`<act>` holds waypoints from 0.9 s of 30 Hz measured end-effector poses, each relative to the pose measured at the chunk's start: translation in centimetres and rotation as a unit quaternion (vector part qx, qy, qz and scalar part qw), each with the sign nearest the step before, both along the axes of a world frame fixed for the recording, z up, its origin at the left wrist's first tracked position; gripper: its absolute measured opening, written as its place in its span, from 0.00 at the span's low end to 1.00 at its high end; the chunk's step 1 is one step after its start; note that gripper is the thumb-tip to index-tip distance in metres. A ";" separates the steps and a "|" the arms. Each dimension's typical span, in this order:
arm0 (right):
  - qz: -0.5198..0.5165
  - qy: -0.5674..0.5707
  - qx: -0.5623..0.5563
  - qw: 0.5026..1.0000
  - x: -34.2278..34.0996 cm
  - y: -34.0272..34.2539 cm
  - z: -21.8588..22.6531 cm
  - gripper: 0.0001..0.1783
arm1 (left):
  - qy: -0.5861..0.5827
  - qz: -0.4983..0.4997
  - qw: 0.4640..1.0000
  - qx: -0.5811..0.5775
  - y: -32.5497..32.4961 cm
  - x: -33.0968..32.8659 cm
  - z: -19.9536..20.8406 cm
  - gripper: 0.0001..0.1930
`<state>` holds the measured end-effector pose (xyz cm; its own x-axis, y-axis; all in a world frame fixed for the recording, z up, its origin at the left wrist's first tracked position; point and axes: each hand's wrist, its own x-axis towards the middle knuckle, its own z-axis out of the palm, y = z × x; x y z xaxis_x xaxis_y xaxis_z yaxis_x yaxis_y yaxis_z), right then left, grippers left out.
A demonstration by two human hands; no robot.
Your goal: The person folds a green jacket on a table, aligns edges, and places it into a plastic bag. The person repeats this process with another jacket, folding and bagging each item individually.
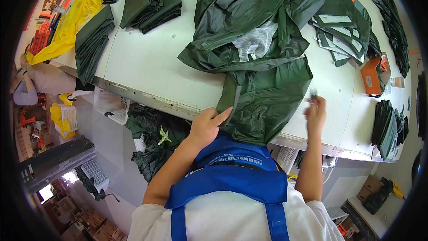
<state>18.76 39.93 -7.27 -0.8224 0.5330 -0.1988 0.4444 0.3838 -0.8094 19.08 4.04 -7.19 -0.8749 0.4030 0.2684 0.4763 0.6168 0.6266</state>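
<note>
A dark green raincoat-like garment lies spread on the white table, its lower part hanging over the near edge against my blue apron. White mesh lining with a small label shows inside it. My left hand is closed on the garment's left edge, with the index finger stretched along the fabric. To the right of the cloth, my right hand is raised off it with curled fingers. A small dark thing sticks up from those fingers, too blurred to name.
Folded dark green garments lie at the far left, near a yellow garment. Clear-bagged packs and an orange box sit on the right. White crates stand below the table edge. Another person is at the left.
</note>
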 end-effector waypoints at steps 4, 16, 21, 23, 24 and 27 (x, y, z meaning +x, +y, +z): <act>0.221 0.053 -0.235 0.945 -4.3 -9.5 2.5 0.17 | 0.004 0.010 1.000 0.004 -0.1 0.1 0.2 0.35; 0.466 0.114 -0.128 0.868 -7.7 -13.2 4.7 0.18 | -0.012 0.020 1.000 -0.003 -0.6 0.7 0.0 0.34; 0.466 0.110 -0.130 0.868 -7.6 -13.4 5.4 0.19 | -0.013 0.016 1.000 -0.013 -0.7 0.7 -0.1 0.34; 0.466 0.118 -0.125 0.868 -7.6 -13.5 5.7 0.19 | -0.015 0.014 1.000 -0.016 -0.6 0.7 -0.1 0.35; 0.466 0.129 -0.118 0.867 -7.6 -13.6 5.8 0.19 | -0.017 0.012 1.000 -0.017 -0.6 0.7 -0.1 0.35; 0.465 0.149 -0.095 0.867 -7.6 -13.8 5.8 0.18 | -0.018 0.010 1.000 -0.015 -0.6 0.7 0.1 0.35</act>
<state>11.16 26.09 -1.47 -0.9088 -0.4088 0.0840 -0.2254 0.3113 -0.9232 19.76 3.48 -7.12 -0.8914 0.3931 0.2254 0.4420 0.6445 0.6240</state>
